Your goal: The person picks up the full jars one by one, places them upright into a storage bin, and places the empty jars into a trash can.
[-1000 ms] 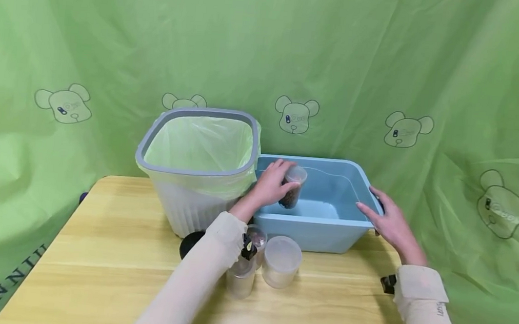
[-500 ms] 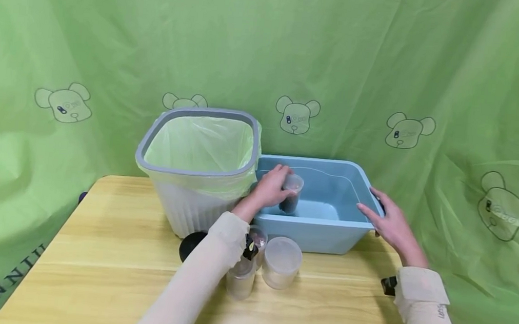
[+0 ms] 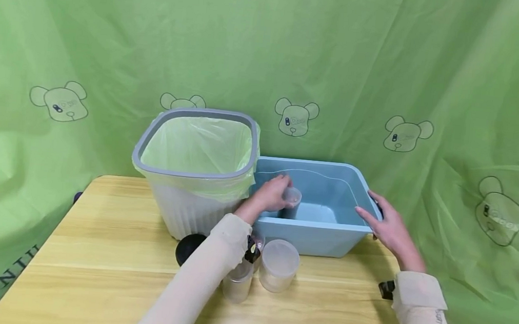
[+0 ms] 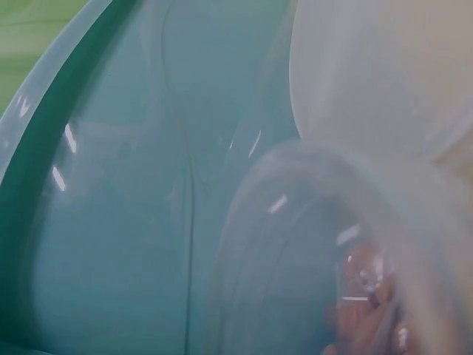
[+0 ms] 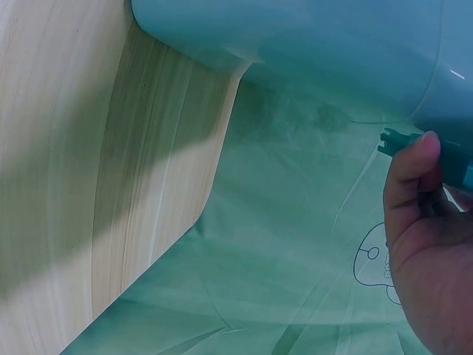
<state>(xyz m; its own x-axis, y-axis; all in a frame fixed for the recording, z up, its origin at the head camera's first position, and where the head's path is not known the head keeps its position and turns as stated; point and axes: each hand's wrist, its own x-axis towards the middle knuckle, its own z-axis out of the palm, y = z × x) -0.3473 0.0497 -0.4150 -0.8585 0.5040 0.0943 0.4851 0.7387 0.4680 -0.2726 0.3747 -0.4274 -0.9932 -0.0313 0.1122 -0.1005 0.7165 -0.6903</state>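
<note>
My left hand point(image 3: 271, 194) grips a clear plastic cup point(image 3: 290, 206) low inside the left part of the light blue basin point(image 3: 314, 225). Dark matter shows through the cup's lower wall. At the basin's right end my right hand point(image 3: 390, 227) holds the rim, thumb on the near side, by a dark handle piece point(image 5: 451, 159) seen in the right wrist view. The left wrist view misses the held cup; it shows the basin's outer wall point(image 4: 118, 222), a clear cup point(image 4: 284, 244) with reddish-brown contents and a frosted container point(image 4: 377, 74).
A grey-rimmed waste bin point(image 3: 193, 174) with a pale green bag stands left of the basin. In front sit a lidded tub point(image 3: 279, 266), a clear cup point(image 3: 237, 282) and a round black object point(image 3: 188, 248), partly behind my left sleeve point(image 3: 203, 270). A green curtain point(image 3: 351, 62) hangs behind the table point(image 3: 108, 251).
My left hand has lowered the cup deeper into the basin, and the cup stands more upright. The right hand stays on the basin's rim.
</note>
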